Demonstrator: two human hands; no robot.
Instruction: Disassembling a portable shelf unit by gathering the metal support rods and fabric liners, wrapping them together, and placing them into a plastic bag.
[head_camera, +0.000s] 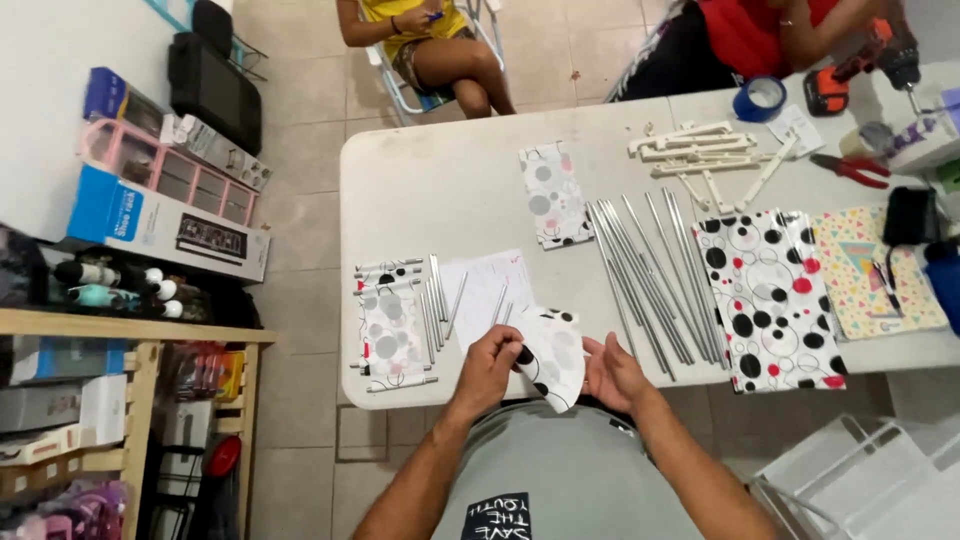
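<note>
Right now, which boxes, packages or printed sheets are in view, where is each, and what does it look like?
Long flat box: floor at left, blue and white with a dark picture.
Smaller box: against the wall, blue.
Narrow box: behind the pink rack, grey-white.
Paper sheet: table, white, faint print.

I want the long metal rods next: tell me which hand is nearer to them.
Right. The right hand sits just below the near ends of the rods; the left hand is farther left, holding the spotted fabric.

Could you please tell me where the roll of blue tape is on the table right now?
In the head view, the roll of blue tape sits at the far right edge of the white table, beside the orange drill.
</note>
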